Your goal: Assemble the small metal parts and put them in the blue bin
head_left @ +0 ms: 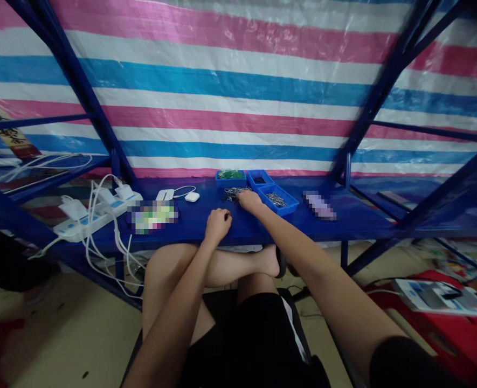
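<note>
Picking step: right hand [249, 200] is fingers-down on the loose metal parts pile [233, 193], grip unclear. Left hand [218, 224] is fisted just beside it, contents hidden. Next move likely needs one part pinched out cleanly.

A loose heap of small grey metal pieces [233, 193] lies on the blue shelf board, just in front of the green-filled tray, spread flat and tangled, too small to tell apart; the right hand [249, 201] rests palm-down at its right edge, fingers touching the pieces. The left hand [217, 223] lies curled in a loose fist nearer the board's front edge, apart from the heap; whether it holds anything cannot be told.
</note>
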A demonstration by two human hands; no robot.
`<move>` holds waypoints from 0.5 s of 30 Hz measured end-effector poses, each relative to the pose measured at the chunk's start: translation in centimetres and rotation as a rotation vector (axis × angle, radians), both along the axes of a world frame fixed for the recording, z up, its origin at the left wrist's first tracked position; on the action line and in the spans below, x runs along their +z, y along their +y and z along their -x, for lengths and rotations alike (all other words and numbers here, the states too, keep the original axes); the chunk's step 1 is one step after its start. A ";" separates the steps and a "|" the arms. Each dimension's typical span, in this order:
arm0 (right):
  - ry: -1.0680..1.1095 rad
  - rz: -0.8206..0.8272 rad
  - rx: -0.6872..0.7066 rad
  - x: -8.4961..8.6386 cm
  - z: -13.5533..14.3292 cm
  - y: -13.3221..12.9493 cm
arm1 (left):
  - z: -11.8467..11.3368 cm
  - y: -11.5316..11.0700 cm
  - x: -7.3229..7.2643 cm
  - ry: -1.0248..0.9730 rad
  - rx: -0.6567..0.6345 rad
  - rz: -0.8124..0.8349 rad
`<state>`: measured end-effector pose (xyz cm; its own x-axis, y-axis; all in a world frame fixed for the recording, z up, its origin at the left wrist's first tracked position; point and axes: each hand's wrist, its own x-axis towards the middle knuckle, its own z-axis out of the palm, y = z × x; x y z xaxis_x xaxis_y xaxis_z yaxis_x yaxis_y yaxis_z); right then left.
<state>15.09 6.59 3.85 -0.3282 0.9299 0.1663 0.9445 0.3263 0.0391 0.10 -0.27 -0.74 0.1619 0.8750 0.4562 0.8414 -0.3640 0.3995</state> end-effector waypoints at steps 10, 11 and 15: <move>0.102 0.045 -0.134 0.2 0.4 -0.3 | -0.1 -0.2 0.3 0.016 -0.006 0.007; 0.104 0.055 -0.143 0.3 0.5 -0.3 | -0.1 -0.2 0.3 0.017 -0.009 0.007; 0.128 0.076 -0.126 0.5 0.5 -0.4 | 0.0 -0.2 0.2 0.010 -0.014 0.013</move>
